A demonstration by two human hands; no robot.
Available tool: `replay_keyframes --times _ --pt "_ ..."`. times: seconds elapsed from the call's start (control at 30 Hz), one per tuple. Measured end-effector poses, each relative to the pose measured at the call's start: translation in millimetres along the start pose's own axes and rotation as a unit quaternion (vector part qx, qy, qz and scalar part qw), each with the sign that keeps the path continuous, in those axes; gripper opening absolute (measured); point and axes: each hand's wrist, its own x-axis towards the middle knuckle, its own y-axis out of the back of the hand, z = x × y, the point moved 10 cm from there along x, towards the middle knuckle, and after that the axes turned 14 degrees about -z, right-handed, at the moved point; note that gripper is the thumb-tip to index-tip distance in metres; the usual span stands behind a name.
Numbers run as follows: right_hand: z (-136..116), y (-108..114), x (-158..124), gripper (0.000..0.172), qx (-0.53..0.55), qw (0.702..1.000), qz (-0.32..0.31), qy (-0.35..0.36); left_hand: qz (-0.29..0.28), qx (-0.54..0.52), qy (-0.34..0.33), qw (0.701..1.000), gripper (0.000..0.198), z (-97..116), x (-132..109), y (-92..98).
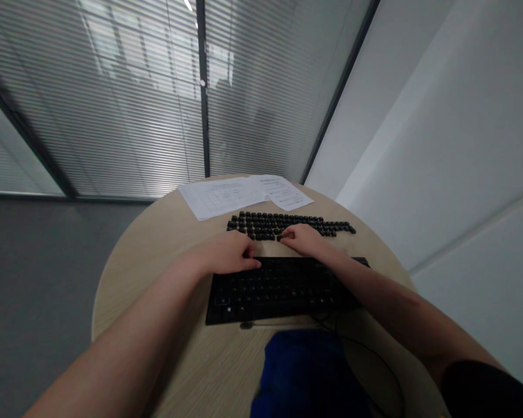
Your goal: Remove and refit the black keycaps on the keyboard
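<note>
A black keyboard (279, 290) lies near the front of the round wooden table. Behind it, loose black keycaps (261, 223) are laid out in rows. My left hand (230, 253) rests at the keyboard's back left edge, its fingers curled under and its thumb along the top edge; whatever is inside the curl is hidden. Over the front row of keycaps, my right hand (303, 238) has its fingertips pinched together at a small black keycap (279, 238). The right forearm crosses above the keyboard's right end and hides part of it.
Printed paper sheets (226, 194) lie at the back of the table (139, 261). A black cable (375, 354) runs along the front right. Blue fabric (305, 371) is at the near edge. Glass with blinds (135, 104) and a white wall (453, 145) stand beyond.
</note>
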Motion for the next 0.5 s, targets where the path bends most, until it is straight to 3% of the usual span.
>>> replay_keyframes --times 0.5 --pt "-4.9 3.3 -0.5 0.030 -0.018 1.000 0.004 0.001 0.005 -0.023 -0.010 1.000 0.030 -0.7 -1.1 -0.7"
